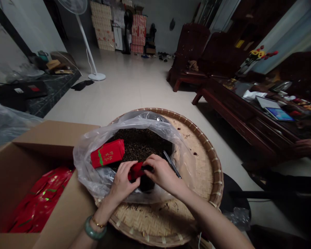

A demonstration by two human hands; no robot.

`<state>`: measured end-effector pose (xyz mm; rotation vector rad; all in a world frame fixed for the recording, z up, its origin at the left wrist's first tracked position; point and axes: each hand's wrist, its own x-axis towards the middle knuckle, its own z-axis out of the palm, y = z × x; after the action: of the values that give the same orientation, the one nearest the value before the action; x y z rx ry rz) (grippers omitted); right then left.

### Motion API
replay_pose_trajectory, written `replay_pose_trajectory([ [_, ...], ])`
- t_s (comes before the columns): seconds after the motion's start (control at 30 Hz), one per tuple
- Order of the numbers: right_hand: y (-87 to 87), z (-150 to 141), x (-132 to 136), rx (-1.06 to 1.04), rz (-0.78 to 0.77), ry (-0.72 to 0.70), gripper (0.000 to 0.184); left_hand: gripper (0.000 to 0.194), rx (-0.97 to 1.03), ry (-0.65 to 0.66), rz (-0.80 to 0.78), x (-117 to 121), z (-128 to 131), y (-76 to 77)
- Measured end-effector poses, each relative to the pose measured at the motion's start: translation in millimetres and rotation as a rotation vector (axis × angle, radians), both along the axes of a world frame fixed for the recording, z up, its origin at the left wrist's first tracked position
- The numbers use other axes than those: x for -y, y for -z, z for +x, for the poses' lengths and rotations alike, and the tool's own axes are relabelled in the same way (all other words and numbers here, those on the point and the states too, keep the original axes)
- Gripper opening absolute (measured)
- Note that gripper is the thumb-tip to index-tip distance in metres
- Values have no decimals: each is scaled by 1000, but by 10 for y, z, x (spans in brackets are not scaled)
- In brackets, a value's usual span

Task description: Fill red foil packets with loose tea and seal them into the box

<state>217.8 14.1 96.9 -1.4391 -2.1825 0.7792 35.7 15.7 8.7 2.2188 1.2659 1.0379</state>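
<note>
My left hand (125, 178) grips a small red packet (136, 171) above the clear plastic bag (86, 152). My right hand (158, 170) is at the packet's right end, its fingers pinched around something dark that I cannot make out. Below them, the bag holds a heap of dark loose tea leaves (142, 143). A stack of red packets (107, 153) with green marks and gold lettering lies on the tea to the left of my hands. A dark, pen-like slim object (171, 164) leans in the bag beside my right hand.
The bag sits on a round woven bamboo tray (200, 162) with scattered tea bits. At left, an open cardboard box (54, 136) contains many shiny red packets (41, 199). To the right stand a dark wooden table (238, 114) and another person's hand (309, 147). A white fan (86, 45) stands behind.
</note>
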Motion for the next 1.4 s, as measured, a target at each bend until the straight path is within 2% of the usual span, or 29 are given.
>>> replay_pose_trajectory([
  [0.13, -5, 25, -1, -4, 0, -115, 29, 48, -6, -4, -18, 2, -3, 27],
  [0.23, 31, 39, -24, -23, 26, -115, 36, 50, -12, -9, -10, 6, -5, 35],
  [0.4, 142, -1, -55, -37, 61, -60, 26, 50, -19, -5, -24, 11, -6, 18],
  [0.53, 183, -36, -46, -47, 61, 37, 20, 51, -17, -18, -46, 15, -10, 14],
  [0.7, 130, -16, -38, -116, 6, -87, 21, 52, -7, -23, -83, 26, -12, 9],
  [0.77, 102, 11, -40, -205, -2, -34, 24, 52, 4, -31, -104, 28, -13, 2],
  [0.9, 143, 84, -46, -326, 22, 169, 21, 52, 9, -38, -120, 28, -20, -7],
  [1.2, 597, 292, -14, -482, -45, 375, 23, 48, -53, 23, -83, 11, -38, 3],
  [1.3, 712, 250, 44, -612, -112, 464, 27, 45, -158, 46, -23, -1, -47, -107],
  [1.4, 778, 129, 106, -878, -372, 545, 25, 48, -402, 109, 33, -34, -13, -379],
])
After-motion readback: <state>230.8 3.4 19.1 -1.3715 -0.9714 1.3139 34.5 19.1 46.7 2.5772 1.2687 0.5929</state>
